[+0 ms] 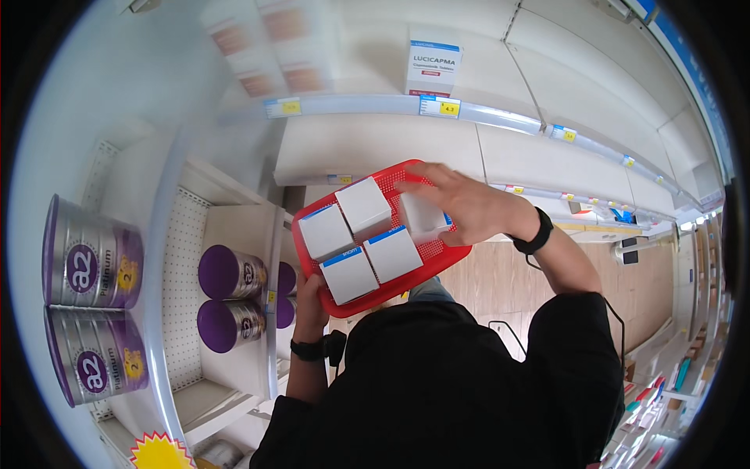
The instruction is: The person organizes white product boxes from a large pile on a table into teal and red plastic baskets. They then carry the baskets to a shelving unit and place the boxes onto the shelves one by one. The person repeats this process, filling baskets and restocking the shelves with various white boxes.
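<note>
A red perforated plastic basket tilts in front of my body. My left hand grips its near left rim. Inside lie several white medicine cartons with blue edge strips; one carton is at the far side and another carton at the near left. My right hand reaches over the basket's right end, its fingers and thumb around a further white carton. That carton and the fingers are blurred, and the hand partly covers it.
A white medicine carton stands upright on the upper shelf, behind a price tag. Blurred cartons are stacked farther left. Purple-lidded milk powder tins fill shelves at left. A shelf rail crosses ahead. Wood-look floor shows at right.
</note>
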`<act>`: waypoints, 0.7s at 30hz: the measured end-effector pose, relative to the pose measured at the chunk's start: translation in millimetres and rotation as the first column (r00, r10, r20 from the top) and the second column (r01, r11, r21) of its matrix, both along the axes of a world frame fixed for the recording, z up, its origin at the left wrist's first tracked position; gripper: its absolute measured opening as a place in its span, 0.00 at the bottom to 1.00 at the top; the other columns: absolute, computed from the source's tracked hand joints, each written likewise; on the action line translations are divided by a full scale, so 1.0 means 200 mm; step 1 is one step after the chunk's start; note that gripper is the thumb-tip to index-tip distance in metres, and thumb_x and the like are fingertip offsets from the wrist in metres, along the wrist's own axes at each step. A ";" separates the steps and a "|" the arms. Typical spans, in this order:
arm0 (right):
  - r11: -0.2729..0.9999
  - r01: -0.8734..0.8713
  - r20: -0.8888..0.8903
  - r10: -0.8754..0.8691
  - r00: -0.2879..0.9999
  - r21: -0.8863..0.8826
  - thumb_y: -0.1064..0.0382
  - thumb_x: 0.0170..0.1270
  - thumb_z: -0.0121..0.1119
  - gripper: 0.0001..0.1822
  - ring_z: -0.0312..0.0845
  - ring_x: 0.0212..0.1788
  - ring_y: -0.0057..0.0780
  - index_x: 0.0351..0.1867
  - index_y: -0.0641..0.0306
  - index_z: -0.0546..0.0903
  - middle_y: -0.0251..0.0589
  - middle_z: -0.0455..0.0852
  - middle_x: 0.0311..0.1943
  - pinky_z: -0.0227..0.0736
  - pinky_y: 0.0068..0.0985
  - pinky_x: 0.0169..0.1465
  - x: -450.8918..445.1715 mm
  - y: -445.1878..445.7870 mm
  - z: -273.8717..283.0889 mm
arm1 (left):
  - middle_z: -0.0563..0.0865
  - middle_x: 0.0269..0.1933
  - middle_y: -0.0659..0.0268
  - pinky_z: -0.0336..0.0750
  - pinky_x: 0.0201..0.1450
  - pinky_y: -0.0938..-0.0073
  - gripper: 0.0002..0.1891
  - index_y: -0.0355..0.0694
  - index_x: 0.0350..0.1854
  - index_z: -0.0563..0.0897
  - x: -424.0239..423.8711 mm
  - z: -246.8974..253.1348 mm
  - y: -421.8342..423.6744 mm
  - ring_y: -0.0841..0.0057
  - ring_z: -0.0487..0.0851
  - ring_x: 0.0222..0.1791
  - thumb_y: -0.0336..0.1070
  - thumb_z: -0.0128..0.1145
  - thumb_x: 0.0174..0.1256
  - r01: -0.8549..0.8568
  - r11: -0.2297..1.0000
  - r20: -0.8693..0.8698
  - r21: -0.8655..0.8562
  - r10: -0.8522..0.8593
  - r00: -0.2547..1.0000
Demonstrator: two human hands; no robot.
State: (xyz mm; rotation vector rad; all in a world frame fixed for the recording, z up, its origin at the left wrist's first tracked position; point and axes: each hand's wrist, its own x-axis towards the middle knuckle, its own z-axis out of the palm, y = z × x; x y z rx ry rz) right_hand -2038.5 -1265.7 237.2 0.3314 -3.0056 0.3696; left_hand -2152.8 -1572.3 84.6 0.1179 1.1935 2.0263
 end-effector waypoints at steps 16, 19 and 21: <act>0.579 0.732 -0.442 -0.796 0.413 -0.358 0.41 0.62 0.62 0.34 0.86 0.38 0.49 0.53 0.75 0.79 0.65 0.85 0.41 0.81 0.36 0.45 -0.01 0.53 0.55 | 0.82 0.59 0.54 0.81 0.57 0.69 0.31 0.31 0.67 0.68 -0.05 -0.05 -0.01 0.66 0.84 0.56 0.31 0.50 0.57 0.098 0.995 -0.018 0.005 -0.098 0.995; 0.571 0.784 -0.476 -0.775 0.416 -0.245 0.39 0.62 0.62 0.34 0.87 0.38 0.51 0.47 0.75 0.81 0.66 0.85 0.37 0.83 0.38 0.42 -0.15 0.56 0.51 | 0.81 0.59 0.55 0.81 0.58 0.69 0.31 0.32 0.68 0.68 -0.06 -0.06 0.00 0.67 0.84 0.57 0.31 0.50 0.58 0.127 0.992 -0.054 0.027 -0.125 0.991; 0.584 0.793 -0.530 -0.734 0.425 -0.173 0.37 0.61 0.63 0.34 0.87 0.37 0.51 0.43 0.74 0.82 0.65 0.85 0.34 0.84 0.39 0.39 -0.22 0.56 0.49 | 0.81 0.60 0.56 0.80 0.58 0.68 0.30 0.33 0.68 0.68 -0.05 -0.04 0.00 0.67 0.83 0.57 0.31 0.50 0.59 0.124 0.992 -0.060 0.024 -0.122 0.991</act>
